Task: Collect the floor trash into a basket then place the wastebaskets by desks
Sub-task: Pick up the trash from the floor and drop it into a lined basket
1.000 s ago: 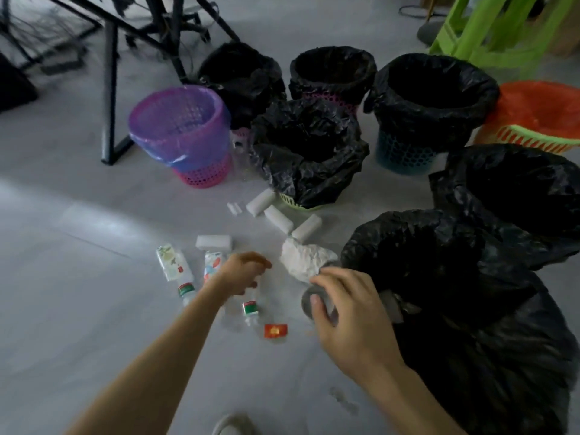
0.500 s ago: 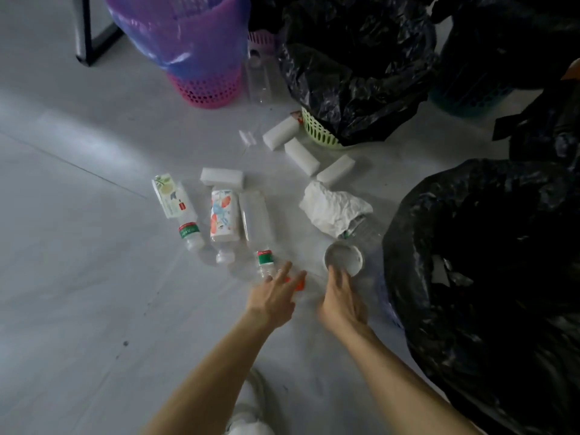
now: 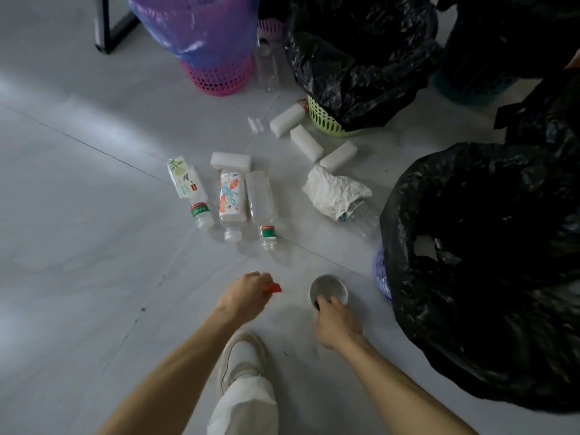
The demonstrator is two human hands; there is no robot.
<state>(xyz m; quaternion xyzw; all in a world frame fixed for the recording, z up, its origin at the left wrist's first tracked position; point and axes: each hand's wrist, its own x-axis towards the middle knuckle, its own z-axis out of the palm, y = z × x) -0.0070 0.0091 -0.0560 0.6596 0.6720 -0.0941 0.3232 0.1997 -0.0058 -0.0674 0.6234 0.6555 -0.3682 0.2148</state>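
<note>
My left hand (image 3: 248, 296) is closed around a small red scrap (image 3: 274, 288) just above the grey floor. My right hand (image 3: 337, 320) grips a round clear cup (image 3: 328, 288) by its rim. Beyond them lie three plastic bottles (image 3: 231, 204) side by side, several white foam blocks (image 3: 306, 142) and a crumpled white paper (image 3: 334, 191) over another bottle. A black-lined wastebasket (image 3: 489, 262) stands right beside my right hand.
A pink basket with a purple liner (image 3: 216, 70) stands at the top, a green basket with a black liner (image 3: 326, 117) to its right, more black-lined baskets behind. A desk leg (image 3: 106, 32) is top left. My shoe (image 3: 241, 356) is below my hands.
My left hand has closed on the red scrap. My right hand has taken hold of the cup and drawn it toward me. The view has tilted down toward the floor.
</note>
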